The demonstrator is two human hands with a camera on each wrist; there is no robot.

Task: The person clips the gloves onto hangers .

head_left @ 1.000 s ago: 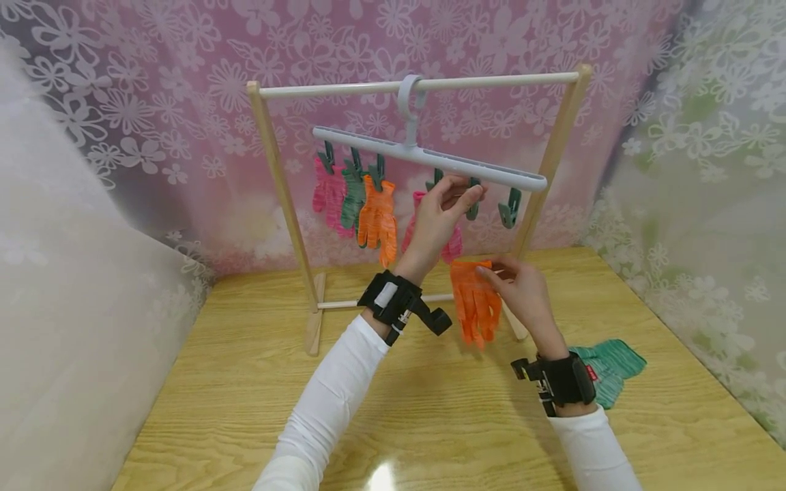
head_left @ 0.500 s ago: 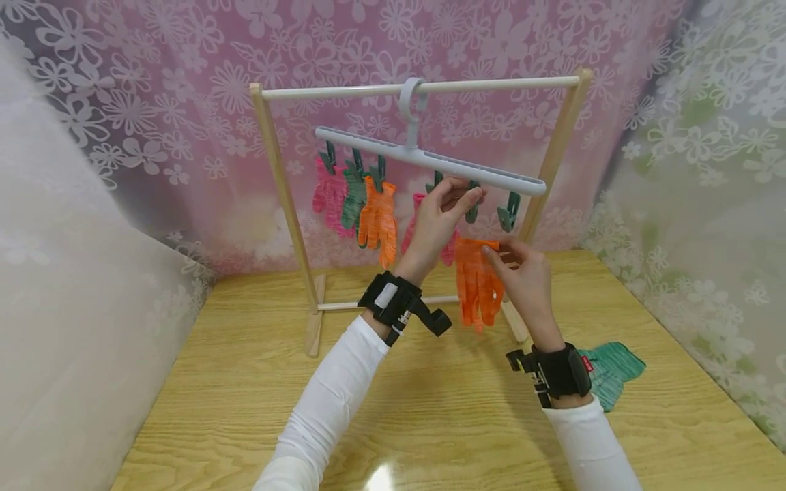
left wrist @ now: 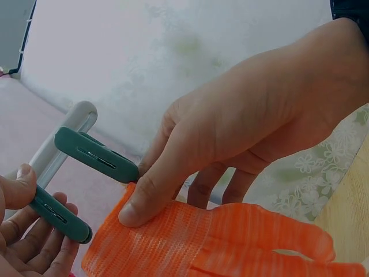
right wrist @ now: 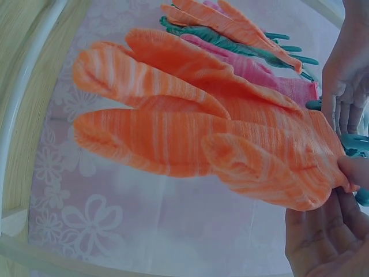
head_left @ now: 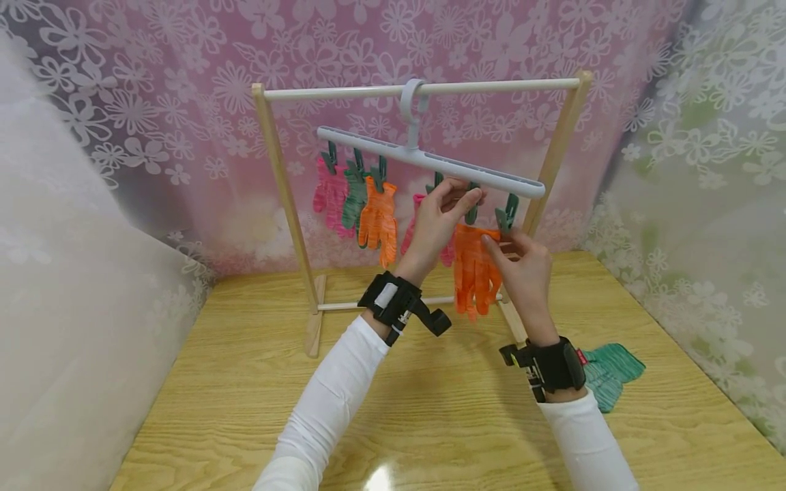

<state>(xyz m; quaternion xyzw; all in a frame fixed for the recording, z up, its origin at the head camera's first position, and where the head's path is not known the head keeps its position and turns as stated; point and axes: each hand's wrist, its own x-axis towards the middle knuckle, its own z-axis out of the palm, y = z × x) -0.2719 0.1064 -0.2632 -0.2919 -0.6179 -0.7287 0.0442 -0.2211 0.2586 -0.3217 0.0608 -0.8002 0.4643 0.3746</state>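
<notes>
My left hand (head_left: 437, 221) pinches a dark green clothespin (head_left: 471, 210) under the grey hanger (head_left: 485, 173); the left wrist view shows thumb and fingers on either side of that clothespin (left wrist: 60, 218). My right hand (head_left: 527, 271) holds an orange knit glove (head_left: 475, 269) by its cuff, between thumb and fingers, with the glove's fingers hanging down. Its cuff edge is just below the pinched clothespin. Beside my right fingertips hangs the end clothespin (head_left: 507, 213), with no glove in it. A pink glove (head_left: 413, 221) hangs partly hidden behind my left hand.
The hanger tilts down to the right from the wooden rack's rail (head_left: 497, 87). Clipped on its left half are a pink glove (head_left: 332, 198), a green glove (head_left: 354, 204) and an orange glove (head_left: 378, 217). Another green glove (head_left: 610, 374) lies on the table (head_left: 430, 423) at right.
My right hand has raised the orange glove, bringing its cuff up close under the clothespin in my left hand. The left hand stays in place.
</notes>
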